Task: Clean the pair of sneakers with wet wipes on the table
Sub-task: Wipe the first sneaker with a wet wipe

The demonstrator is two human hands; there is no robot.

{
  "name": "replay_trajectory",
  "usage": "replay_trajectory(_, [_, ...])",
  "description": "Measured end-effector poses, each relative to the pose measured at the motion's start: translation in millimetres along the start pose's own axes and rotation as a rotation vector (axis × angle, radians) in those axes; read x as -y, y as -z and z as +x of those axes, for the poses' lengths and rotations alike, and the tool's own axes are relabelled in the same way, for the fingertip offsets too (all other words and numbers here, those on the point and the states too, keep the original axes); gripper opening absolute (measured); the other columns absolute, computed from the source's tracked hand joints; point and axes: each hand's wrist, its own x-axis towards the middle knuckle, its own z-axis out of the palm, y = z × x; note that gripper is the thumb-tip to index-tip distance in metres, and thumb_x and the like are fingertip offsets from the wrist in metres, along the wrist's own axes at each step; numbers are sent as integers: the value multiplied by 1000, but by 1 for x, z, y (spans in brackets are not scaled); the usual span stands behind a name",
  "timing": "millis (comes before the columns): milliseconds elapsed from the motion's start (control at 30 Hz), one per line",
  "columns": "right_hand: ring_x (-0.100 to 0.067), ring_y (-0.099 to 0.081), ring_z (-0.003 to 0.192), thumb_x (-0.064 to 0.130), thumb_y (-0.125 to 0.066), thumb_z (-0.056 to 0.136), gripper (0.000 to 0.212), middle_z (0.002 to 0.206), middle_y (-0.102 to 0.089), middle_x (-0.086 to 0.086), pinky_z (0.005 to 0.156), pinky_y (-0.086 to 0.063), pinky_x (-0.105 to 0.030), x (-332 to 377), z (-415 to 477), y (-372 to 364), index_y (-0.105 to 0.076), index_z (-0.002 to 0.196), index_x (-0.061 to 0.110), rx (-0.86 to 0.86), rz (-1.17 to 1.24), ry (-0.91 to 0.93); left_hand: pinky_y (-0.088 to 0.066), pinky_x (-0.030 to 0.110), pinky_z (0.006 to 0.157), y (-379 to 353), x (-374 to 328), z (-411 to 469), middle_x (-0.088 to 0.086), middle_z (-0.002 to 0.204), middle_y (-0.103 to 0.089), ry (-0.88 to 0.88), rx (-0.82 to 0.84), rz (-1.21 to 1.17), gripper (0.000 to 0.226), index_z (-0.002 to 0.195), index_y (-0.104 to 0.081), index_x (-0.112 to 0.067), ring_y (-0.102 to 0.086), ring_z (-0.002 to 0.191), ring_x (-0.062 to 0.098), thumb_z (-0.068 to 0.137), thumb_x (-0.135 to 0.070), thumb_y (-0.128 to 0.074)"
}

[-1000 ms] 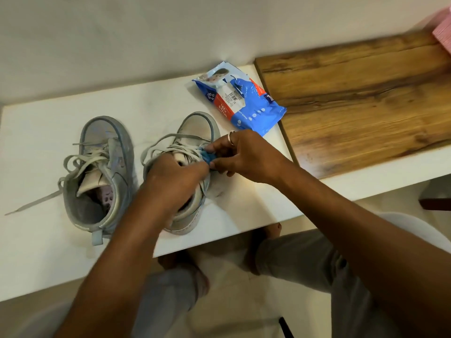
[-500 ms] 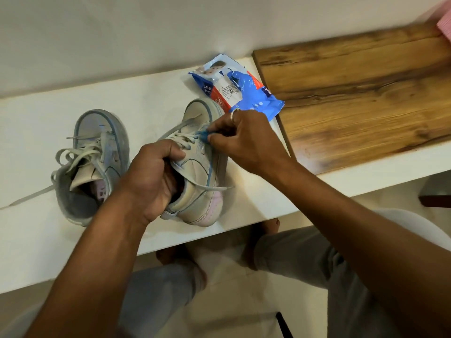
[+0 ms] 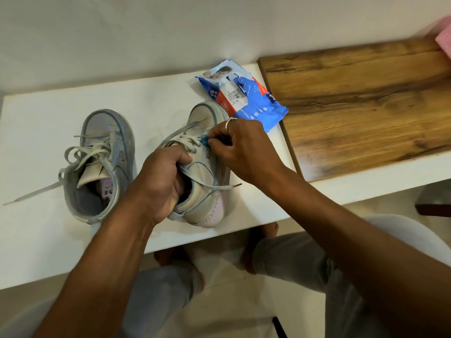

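Far left on the table (image 3: 36, 118): first sneaker (image 3: 97, 164), laces loose, no hand on it. With left hand (image 3: 161, 181), fingers curled, gripping second sneaker (image 3: 206, 174) by the collar; pinching blue wipe (image 3: 204, 140) at its laces with right hand (image 3: 241, 150). Wipes pack (image 3: 244, 96) just behind. Looks early: one shoe mid-clean, other pending.

The wet wipes pack (image 3: 255, 98), far in the scene, carries small white "WET WIPES" on blue and "ee" at its left corner. Its barcode sticker (image 3: 233, 93) is too small to read.
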Motion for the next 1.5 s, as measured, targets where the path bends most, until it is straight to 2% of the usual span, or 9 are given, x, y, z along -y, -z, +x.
replay_trajectory(167, [-5, -66, 72, 17, -69, 86, 10, 82, -74, 7, 65, -53, -16, 7, -15, 10, -77, 92, 17, 264, 81, -1, -53, 41, 91, 2, 0, -1, 15, 117, -67, -38, 32, -67, 50, 124, -58, -6, -64, 108, 30, 84, -1, -27])
replay_trajectory(400, [-11, -66, 81, 16, -64, 86, 15, 88, -74, 1, 75, -55, -34, 2, 9, -1, -77, 94, 16, 49, -80, 83, -47, 46, 99, 4, 2, 3, 17, 119, -66, 4, -20, -30, 46, 124, -59, -5, -62, 112, 33, 86, -4, -33])
replay_trajectory(567, [-7, -65, 82, 14, -69, 85, 14, 91, -74, 4, 73, -52, -19, 3, -7, 11, -77, 97, 17, 317, -17, 183, -49, 45, 95, 10, 1, 4, 17, 121, -65, -17, 36, -100, 51, 127, -56, -5, -61, 113, 33, 83, -2, -29])
replay_trajectory(700, [-12, -64, 83, 13, -67, 85, 15, 93, -71, 0, 73, -52, -27, -6, 8, 3, -76, 97, 15, 157, -132, 305, -47, 47, 99, 12, 1, 4, 18, 121, -64, 2, 27, -65, 48, 127, -56, -5, -61, 113, 34, 86, -3, -31])
replay_trajectory(833, [-20, -61, 88, 13, -62, 90, 17, 98, -66, -5, 75, -53, -38, -16, 27, -2, -74, 102, 14, 41, -232, 276, -45, 47, 101, 7, 3, 4, 16, 119, -65, 13, 6, -4, 45, 126, -56, -6, -60, 114, 34, 87, -4, -33])
replay_trajectory(1000, [-16, -60, 94, -9, -63, 81, 32, 103, -66, -5, 80, -51, -20, -24, 33, 3, -74, 101, 12, 103, -255, 375, -44, 48, 103, 8, 5, 7, 20, 123, -62, 9, -48, 10, 44, 124, -57, -6, -58, 116, 35, 85, -5, -37])
replay_trajectory(1133, [-11, -62, 95, -15, -66, 74, 37, 108, -68, -2, 82, -48, -12, -19, 31, 7, -76, 95, 13, 133, -189, 345, -44, 49, 102, 11, 5, 9, 21, 123, -61, 20, -51, 15, 45, 123, -58, -5, -57, 117, 37, 82, -7, -41])
replay_trajectory(1333, [-7, -60, 99, 9, -65, 81, 21, 119, -63, 1, 87, -46, -18, 2, 17, 4, -76, 97, 16, 150, -150, 290, -45, 50, 101, 13, 3, 8, 23, 124, -61, 21, -18, -29, 45, 125, -57, -5, -56, 118, 39, 83, -5, -38])
replay_trajectory(1500, [-1, -60, 87, 6, -64, 86, 24, 102, -70, 5, 82, -48, -13, 9, 21, 7, -72, 105, 17, 175, -120, 155, -47, 50, 99, 11, 5, 7, 24, 123, -61, 38, -65, 12, 42, 121, -58, -4, -57, 116, 39, 84, -6, -41])
